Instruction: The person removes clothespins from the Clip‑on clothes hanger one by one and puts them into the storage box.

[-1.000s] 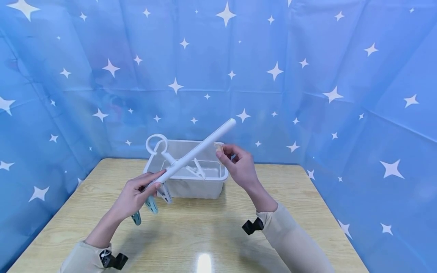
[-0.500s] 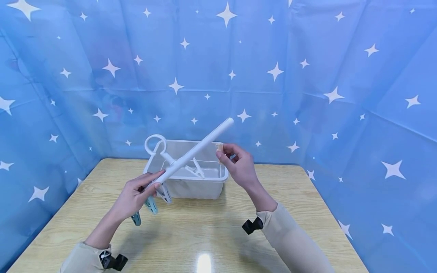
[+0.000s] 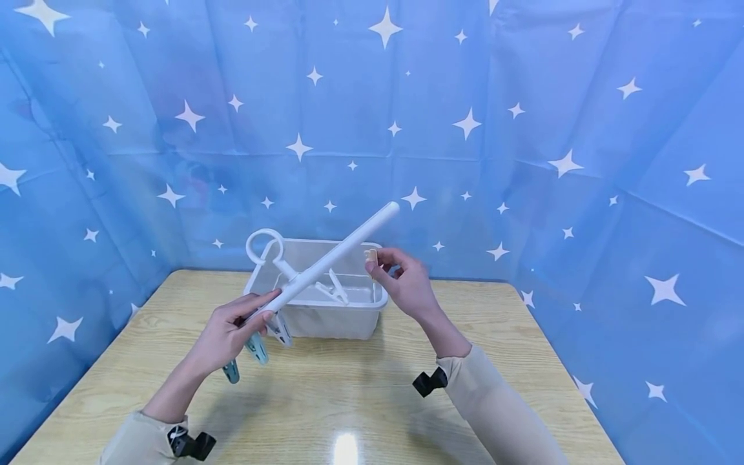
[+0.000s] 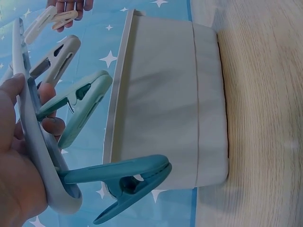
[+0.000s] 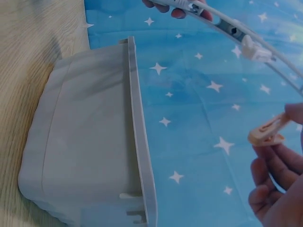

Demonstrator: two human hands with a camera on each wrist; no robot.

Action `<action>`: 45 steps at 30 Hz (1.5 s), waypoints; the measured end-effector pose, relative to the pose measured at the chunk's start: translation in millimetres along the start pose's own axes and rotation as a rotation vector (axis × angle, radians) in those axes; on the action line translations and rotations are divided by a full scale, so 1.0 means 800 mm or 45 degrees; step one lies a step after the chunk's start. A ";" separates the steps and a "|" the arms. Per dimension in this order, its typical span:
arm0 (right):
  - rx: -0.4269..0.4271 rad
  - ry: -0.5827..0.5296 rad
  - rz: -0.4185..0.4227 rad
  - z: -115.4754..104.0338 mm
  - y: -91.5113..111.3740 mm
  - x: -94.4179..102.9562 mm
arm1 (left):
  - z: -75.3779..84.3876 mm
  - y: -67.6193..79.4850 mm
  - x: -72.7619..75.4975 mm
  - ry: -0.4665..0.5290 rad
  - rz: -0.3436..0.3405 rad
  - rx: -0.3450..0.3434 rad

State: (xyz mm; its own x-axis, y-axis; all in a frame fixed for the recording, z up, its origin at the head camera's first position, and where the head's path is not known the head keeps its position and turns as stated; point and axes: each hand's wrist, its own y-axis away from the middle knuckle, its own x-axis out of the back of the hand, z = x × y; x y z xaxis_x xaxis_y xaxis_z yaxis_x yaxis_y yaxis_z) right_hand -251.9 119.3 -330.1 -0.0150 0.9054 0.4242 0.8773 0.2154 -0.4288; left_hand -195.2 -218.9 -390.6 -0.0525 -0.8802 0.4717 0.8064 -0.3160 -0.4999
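My left hand grips one end of a white clip hanger, whose bar slants up to the right, with a round hook. Clothespins hang along the bar: dark teal, pale green, grey and white. Between thumb and fingers my right hand pinches a loose peach clothespin. It is apart from the bar, below and right of the white clothespin. In the right wrist view, the hanger's underside shows a channel with small fittings.
A pale plastic basket stands on the wooden table behind and beneath the hanger. Its inside is partly hidden by the bar. A blue star-printed curtain encloses the table's back and sides.
My right hand and the peach clothespin have shifted slightly down, the clothespin turning a little. My left hand and the hanger have stayed nearly still.
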 end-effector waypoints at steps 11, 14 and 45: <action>-0.006 0.036 -0.008 0.019 -0.005 -0.002 | 0.003 0.002 -0.001 -0.008 0.002 0.009; -0.007 0.031 -0.007 0.022 -0.006 -0.002 | 0.004 0.001 0.000 -0.014 0.004 -0.003; -0.142 0.146 -0.063 0.045 -0.021 -0.013 | 0.003 0.002 0.000 0.011 -0.010 -0.008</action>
State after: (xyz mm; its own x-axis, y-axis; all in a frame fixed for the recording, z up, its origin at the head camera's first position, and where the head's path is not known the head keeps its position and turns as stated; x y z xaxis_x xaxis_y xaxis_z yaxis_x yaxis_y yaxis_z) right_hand -283.3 119.1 -356.0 -0.0102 0.8457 0.5336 0.9249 0.2108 -0.3164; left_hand -192.9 -218.9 -389.5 -0.0644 -0.8807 0.4693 0.8021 -0.3255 -0.5007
